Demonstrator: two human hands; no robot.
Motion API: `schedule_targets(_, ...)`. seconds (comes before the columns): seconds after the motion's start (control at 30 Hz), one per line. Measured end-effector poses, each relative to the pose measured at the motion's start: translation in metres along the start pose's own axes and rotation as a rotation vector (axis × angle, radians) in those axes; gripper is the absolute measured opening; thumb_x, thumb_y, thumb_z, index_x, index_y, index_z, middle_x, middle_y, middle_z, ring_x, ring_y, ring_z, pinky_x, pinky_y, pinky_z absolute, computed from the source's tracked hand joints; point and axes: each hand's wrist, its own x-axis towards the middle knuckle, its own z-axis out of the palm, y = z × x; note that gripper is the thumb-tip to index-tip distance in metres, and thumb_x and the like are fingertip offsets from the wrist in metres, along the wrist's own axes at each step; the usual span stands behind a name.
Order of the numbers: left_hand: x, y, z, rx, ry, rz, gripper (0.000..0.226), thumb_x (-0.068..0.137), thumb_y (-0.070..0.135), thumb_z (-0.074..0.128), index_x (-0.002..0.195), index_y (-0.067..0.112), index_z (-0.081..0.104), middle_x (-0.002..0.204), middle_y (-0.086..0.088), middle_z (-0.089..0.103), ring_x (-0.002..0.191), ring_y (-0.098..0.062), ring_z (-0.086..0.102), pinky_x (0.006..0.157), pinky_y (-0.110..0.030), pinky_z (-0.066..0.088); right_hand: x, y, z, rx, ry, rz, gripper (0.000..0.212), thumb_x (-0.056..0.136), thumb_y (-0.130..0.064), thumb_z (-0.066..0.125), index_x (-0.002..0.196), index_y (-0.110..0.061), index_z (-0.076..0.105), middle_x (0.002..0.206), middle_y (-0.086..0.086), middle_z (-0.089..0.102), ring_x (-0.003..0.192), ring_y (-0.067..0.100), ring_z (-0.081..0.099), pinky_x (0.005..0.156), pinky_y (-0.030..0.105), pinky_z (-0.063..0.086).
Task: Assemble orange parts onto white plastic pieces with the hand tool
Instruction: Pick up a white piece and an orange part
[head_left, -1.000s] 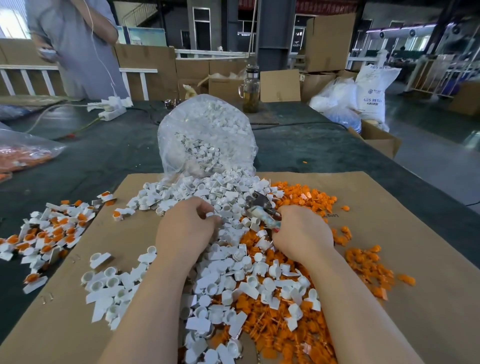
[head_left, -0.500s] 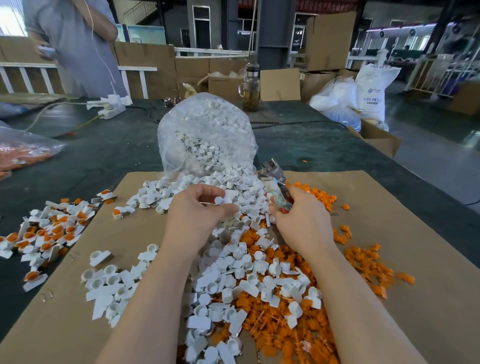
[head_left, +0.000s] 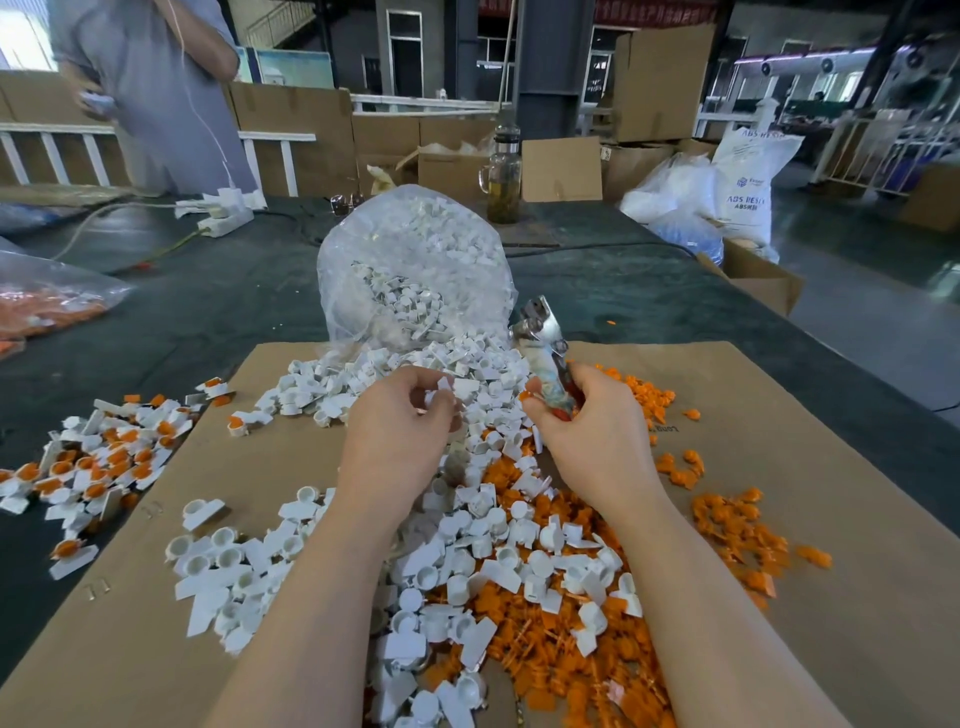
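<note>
Bench (head_left: 649, 291): dark green, carrying a cardboard sheet (head_left: 831, 467).
Left hand (head_left: 397, 431): pinching a white piece (head_left: 444, 385).
Right hand (head_left: 592, 426): gripping the hand tool (head_left: 543, 338), fingering an orange part (head_left: 531, 391).
Room: cardboard boxes (head_left: 561, 169) standing behind.

Both forearms reach in from the bottom edge, bare, converging twd frame centre. Left hand (head_left: 400, 421) sits mid-frame, palm turned away, fingers curled in w/ thumb and fingertips pinching a small white piece (head_left: 444, 385). Right hand (head_left: 592, 426) just right of centre, level w/ the left, fingers wrapped round the hand tool (head_left: 545, 358), its metal head pointing up. Hands near, not touching.
</note>
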Motion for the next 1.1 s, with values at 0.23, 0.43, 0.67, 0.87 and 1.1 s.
schedule_targets(0.23, -0.002, 0.003, -0.002, 0.077, 0.021, 0.045, 0.005, 0.088, 0.029, 0.073, 0.089, 0.033, 0.076, 0.099, 0.005, 0.067, 0.075, 0.000, 0.060, 0.062, -0.017, 0.044, -0.002, -0.005, 0.000, 0.063, -0.004, 0.014, 0.016, 0.090, -0.032, 0.068, 0.100, -0.023, 0.059, 0.088, -0.012, 0.061, 0.079, 0.007, 0.059, 0.065, 0.027, 0.050)
schedule_targets(0.43, 0.000, 0.004, -0.001, -0.009, 0.077, 0.025, 0.003, 0.088, 0.031, 0.073, 0.091, 0.029, 0.072, 0.083, 0.010, 0.067, 0.067, 0.001, 0.059, 0.055, -0.012, 0.040, -0.003, -0.006, 0.001, 0.114, 0.036, -0.042, 0.012, 0.089, -0.030, 0.069, 0.089, -0.023, 0.059, 0.077, -0.014, 0.059, 0.069, 0.005, 0.055, 0.057, 0.019, 0.037)
schedule_targets(0.67, -0.003, 0.007, 0.001, -0.099, 0.080, 0.004, 0.003, 0.088, 0.027, 0.070, 0.089, 0.029, 0.069, 0.076, 0.007, 0.073, 0.072, -0.010, 0.069, 0.065, -0.024, 0.052, -0.004, -0.010, 0.003, 0.199, 0.010, -0.031, 0.018, 0.087, -0.027, 0.071, 0.103, -0.020, 0.064, 0.094, -0.009, 0.068, 0.088, 0.010, 0.064, 0.078, 0.039, 0.056)
schedule_targets(0.87, -0.009, 0.011, 0.006, -0.087, 0.088, 0.086, 0.010, 0.084, 0.029, 0.074, 0.079, 0.036, 0.070, 0.084, 0.012, 0.063, 0.070, -0.005, 0.057, 0.059, -0.012, 0.040, -0.006, -0.011, 0.001, 0.241, 0.036, -0.057, 0.021, 0.085, -0.028, 0.073, 0.101, -0.027, 0.060, 0.089, -0.016, 0.065, 0.085, 0.004, 0.063, 0.075, 0.032, 0.055)
schedule_targets(1.1, -0.012, 0.014, 0.010, -0.226, 0.083, 0.036, 0.014, 0.082, 0.022, 0.079, 0.075, 0.032, 0.072, 0.067, 0.011, 0.072, 0.067, -0.008, 0.070, 0.069, -0.028, 0.058, -0.007, -0.012, 0.002, 0.271, 0.030, -0.096, 0.027, 0.083, -0.026, 0.075, 0.102, -0.032, 0.057, 0.093, -0.017, 0.066, 0.089, 0.002, 0.064, 0.078, 0.029, 0.056)
